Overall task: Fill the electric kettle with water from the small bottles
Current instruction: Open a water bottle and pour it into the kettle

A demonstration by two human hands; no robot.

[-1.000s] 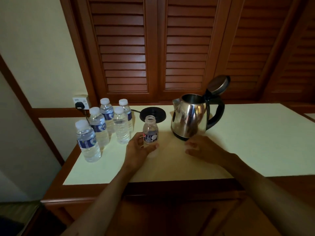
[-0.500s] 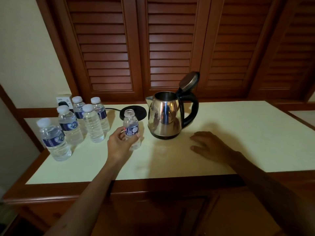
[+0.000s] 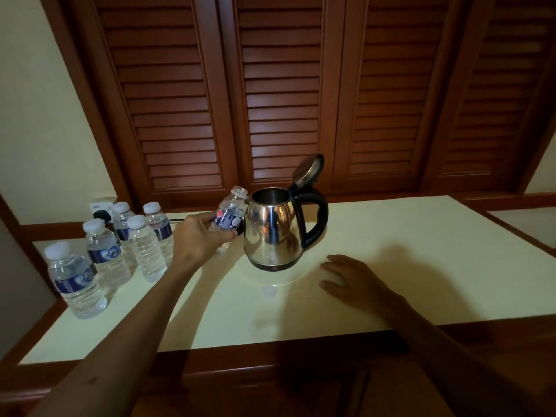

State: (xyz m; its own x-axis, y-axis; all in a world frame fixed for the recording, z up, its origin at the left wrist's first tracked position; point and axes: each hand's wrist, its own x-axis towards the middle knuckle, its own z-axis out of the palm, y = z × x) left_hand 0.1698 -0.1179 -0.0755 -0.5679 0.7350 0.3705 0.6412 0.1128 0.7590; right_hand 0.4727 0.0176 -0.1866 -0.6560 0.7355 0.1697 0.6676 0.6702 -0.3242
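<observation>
Far left of the frame, 5 capped bottles (image 3: 141, 248) are standing clustered on the cream desk (image 3: 421, 251), with a wall socket (image 3: 100, 206) sitting just behind them. Moving right, the left hand (image 3: 198, 236) is wrapping its fingers around the uncapped bottle (image 3: 229, 218), holding it off the desk and tilting its open neck toward the electric kettle (image 3: 272, 233). The bottle's mouth is sitting just beside the kettle's spout, near the rim, and whether water is flowing is impossible to tell. At center, the steel kettle is standing upright on the desk with its lid (image 3: 308, 171) hinged up and its black handle facing right. A small white cap (image 3: 268, 291) is lying on the desk just below the kettle. Further right, the right hand (image 3: 355, 279) is resting palm down on the desk, fingers spread and gripping nothing, near the kettle but apart from it. Dark louvered doors (image 3: 279, 94) are filling the upper frame.
</observation>
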